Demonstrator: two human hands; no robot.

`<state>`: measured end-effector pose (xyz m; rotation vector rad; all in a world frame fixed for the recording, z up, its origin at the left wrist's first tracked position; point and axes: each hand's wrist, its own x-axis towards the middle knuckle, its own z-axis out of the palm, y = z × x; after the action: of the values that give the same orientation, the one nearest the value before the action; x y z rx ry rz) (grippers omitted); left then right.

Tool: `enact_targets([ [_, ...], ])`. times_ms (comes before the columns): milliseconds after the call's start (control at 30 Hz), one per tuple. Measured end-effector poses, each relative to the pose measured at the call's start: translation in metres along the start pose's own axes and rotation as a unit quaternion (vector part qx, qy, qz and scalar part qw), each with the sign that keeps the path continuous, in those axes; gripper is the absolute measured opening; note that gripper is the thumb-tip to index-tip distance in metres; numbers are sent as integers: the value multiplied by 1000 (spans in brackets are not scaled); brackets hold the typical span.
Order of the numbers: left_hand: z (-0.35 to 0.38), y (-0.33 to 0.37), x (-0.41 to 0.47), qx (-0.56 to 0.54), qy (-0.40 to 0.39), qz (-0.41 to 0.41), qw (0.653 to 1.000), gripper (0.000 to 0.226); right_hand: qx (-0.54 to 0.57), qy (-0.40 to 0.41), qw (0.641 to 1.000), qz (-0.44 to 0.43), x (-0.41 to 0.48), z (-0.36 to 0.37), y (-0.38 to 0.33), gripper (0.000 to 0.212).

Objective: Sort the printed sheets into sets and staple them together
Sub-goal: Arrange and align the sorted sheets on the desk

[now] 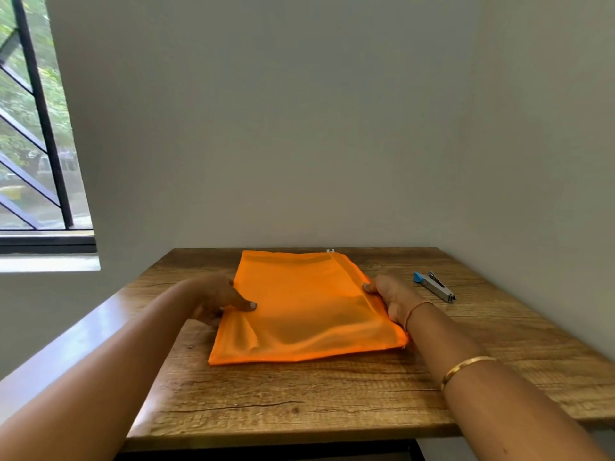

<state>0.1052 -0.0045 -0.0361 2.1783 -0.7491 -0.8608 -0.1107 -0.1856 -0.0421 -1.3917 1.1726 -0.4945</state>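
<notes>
Flat orange pouch (pixel 304 307) on wooden table (pixel 299 394), left hand (pixel 216 299) and right hand (pixel 391 299) gripping its sides, stapler (pixel 434 287) nearby

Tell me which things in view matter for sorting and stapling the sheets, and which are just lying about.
For the job: orange pouch, gripped at its sides by the left hand and right hand; stapler, lying right of it. No loose sheets show.
Just there: wooden table; window; gold bangle on the right forearm.
</notes>
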Motion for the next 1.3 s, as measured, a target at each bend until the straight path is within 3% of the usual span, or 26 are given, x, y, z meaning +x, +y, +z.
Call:
enact_targets([
  [133,1,-9,6,-51,9,34,998,92,5,6,1000,-18,6,-1,2,38],
  [233,10,-14,9,-59,76,73,993,89,-4,7,1000,-24,8,-1,2,38],
  [367,29,-5,4,184,184,89,961,56,-104,15,992,-73,7,4,1,19],
  [467,46,-3,3,301,211,74,927,42,-273,37,950,-148,7,10,4,11],
  [567,58,-5,-3,340,241,72,906,40,-394,84,895,-194,7,17,14,33],
  [767,61,-9,-16,284,283,93,911,40,-440,202,832,-270,0,20,29,34],
  [867,65,-12,-20,318,271,77,905,40,-470,217,808,-281,-2,17,32,34],
  [1000,70,-13,-26,397,258,65,879,42,-562,216,763,-235,-7,16,39,44],
  [1067,69,-11,-25,418,263,103,863,39,-597,223,731,-242,-9,17,38,44],
  [1133,71,-7,-22,410,269,176,854,39,-611,220,697,-304,-12,17,36,40],
  [1200,76,-3,-19,372,239,222,869,42,-593,170,704,-351,-12,18,34,40],
  [1300,84,0,-13,380,187,185,887,51,-579,59,747,-322,-5,19,40,44],
])
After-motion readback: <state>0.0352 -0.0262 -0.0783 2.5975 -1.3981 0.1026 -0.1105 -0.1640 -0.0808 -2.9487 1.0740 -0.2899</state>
